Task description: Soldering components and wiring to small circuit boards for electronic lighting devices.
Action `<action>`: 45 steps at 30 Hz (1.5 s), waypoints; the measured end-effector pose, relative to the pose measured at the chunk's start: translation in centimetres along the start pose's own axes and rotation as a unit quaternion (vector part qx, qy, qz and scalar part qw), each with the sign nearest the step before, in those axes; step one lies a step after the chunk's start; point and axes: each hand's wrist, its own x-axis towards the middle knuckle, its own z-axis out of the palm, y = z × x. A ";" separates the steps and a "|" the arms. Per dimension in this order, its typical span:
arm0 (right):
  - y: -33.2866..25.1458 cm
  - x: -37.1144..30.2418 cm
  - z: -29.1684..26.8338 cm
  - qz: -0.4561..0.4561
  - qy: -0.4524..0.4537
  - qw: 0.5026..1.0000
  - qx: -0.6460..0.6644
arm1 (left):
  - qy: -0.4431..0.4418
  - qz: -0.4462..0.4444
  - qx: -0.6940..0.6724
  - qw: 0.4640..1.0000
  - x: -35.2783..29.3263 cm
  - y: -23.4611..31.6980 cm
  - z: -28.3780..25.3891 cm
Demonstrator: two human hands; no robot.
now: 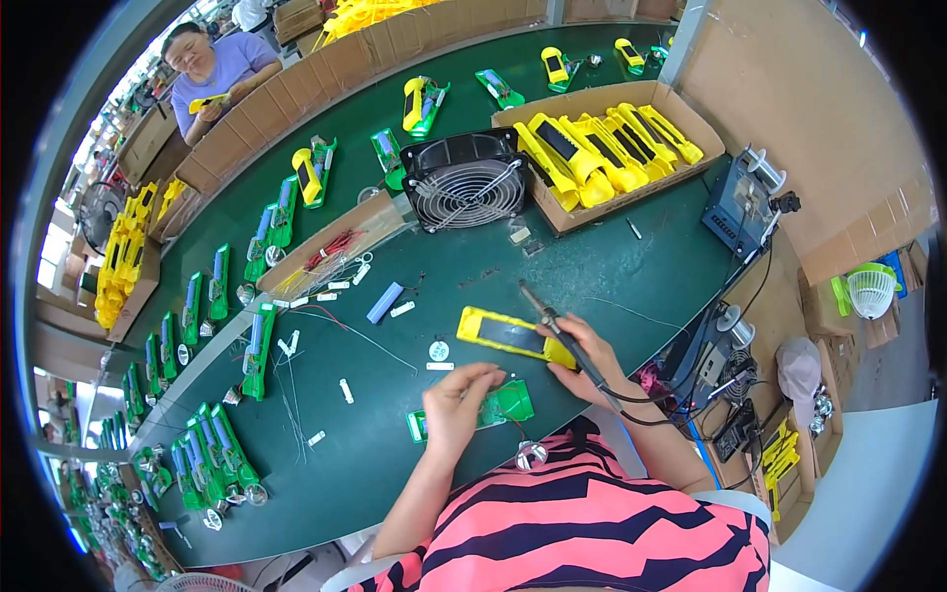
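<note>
My right hand [590,357] grips a soldering iron [543,308], its tip pointing up and away to the left. The same hand also holds a yellow flashlight casing [503,331] with a dark panel, just above the table. My left hand [460,403] is closed, thumb and fingertips pinched together over a green casing half [511,403]; whatever lies between the fingertips is too small to make out. Thin wires run from the green half to a round silver reflector [531,455] near my striped top. Left of the yellow casing lie a round white disc [438,350] and a white strip [440,366].
A black fan [466,183] stands beyond my hands, beside a cardboard box [562,219] of yellow casings. Blue soldering stations [735,207] with wire spools stand right. A purple battery cell [385,303], loose wires and green assemblies [258,350] lie left. A person [219,74] sits behind a cardboard barrier.
</note>
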 end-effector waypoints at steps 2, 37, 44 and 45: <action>-0.4 -0.1 0.7 -0.011 -0.038 0.999 0.018 | 0.065 0.041 -0.110 0.991 -0.8 -0.6 -0.4; -2.9 -2.1 4.6 0.224 0.085 0.892 0.383 | -0.143 0.203 0.672 0.697 2.0 2.0 -3.8; -2.9 -2.0 3.9 0.242 0.056 0.884 0.396 | -0.151 0.185 0.681 0.693 2.0 2.1 -3.6; -3.0 -2.0 3.8 0.241 0.056 0.884 0.396 | -0.150 0.185 0.681 0.692 2.0 2.1 -3.6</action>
